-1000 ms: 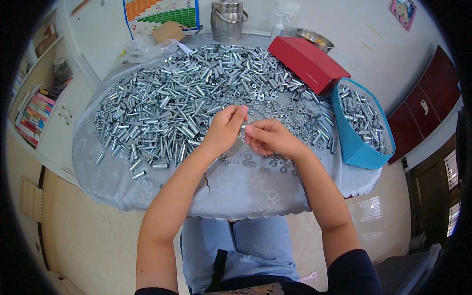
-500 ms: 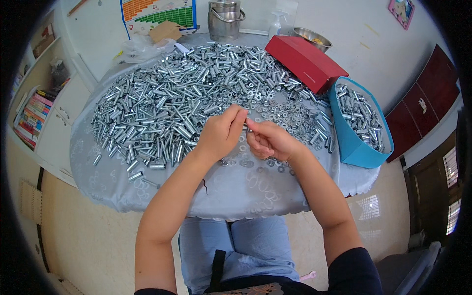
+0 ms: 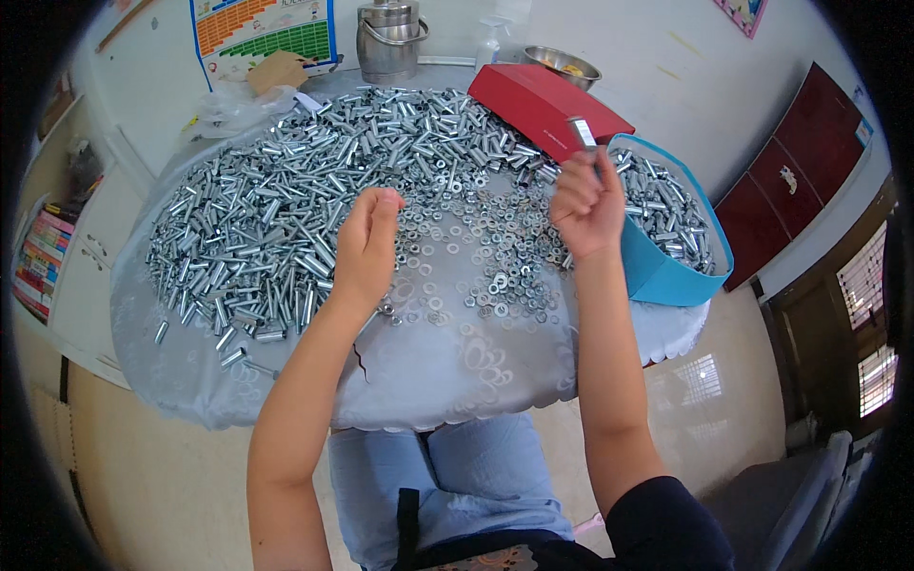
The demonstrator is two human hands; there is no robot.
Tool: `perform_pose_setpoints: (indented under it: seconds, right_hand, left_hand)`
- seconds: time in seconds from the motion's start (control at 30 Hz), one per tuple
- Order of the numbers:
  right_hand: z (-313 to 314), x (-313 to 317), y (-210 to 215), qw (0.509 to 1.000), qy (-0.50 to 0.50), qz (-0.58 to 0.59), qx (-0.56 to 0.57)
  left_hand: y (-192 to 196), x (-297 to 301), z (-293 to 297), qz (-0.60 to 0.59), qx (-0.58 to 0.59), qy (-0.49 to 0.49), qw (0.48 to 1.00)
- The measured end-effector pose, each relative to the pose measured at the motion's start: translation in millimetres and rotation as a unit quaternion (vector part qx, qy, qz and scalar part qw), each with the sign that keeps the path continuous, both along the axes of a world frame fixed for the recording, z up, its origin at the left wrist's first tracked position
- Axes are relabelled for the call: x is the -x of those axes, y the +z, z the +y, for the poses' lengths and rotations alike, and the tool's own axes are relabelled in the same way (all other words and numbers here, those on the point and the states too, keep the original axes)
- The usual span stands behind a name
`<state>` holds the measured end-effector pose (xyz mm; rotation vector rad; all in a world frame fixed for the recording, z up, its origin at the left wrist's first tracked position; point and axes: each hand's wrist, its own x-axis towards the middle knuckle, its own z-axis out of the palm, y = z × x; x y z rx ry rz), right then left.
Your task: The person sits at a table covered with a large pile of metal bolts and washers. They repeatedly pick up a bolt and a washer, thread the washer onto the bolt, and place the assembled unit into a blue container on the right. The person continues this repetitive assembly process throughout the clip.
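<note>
My right hand is raised beside the blue bin, its fingers closed around a shiny silver metal sleeve that sticks up above them. Below and left of it lie scattered washers and nuts. My left hand hovers at the right side of a large pile of metal sleeves and bolts. Its fingers are curled with the thumb pressed on them, and whatever they may hold is hidden. More metal sleeves fill the bin.
A red box leans at the back right of the cloth-covered table. Behind stand a steel pail, a spray bottle and a metal bowl. A plastic bag and cardboard lie at the back left.
My hands, together over the washers before, have come apart. The right has moved up and right toward the bin with the metal sleeve; the left is lower. The whole view has shifted slightly.
</note>
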<state>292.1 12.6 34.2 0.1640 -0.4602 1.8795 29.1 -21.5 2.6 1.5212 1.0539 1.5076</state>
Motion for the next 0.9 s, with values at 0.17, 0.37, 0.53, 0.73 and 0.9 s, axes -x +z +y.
perform_pose_setpoints:
  seconds: [0.17, 0.37, 0.53, 0.73, 0.9]
  right_hand:
    - [3, -27, 2, 0.987, -0.148, 0.057, -0.008]
    - [15, -24, -15, 0.898, -0.296, -0.319, 0.061]
    - [24, -20, -40, 0.439, -0.542, -0.713, -0.067]
    - [9, -23, -42, 0.292, -0.435, -0.851, -0.037]
    - [16, -26, -50, 0.28, -0.391, -0.876, -0.031]
  left_hand:
    - [-1, 1, 1, 0.018, 0.004, 0.016, 1.0]
    - [-1, 2, 2, 0.059, -0.01, 0.04, 0.997]
    - [3, 8, 2, 0.218, -0.032, 0.103, 0.97]
    - [5, 38, 14, 0.294, -0.064, 0.203, 0.932]
    - [5, 48, 19, 0.292, -0.025, 0.239, 0.926]
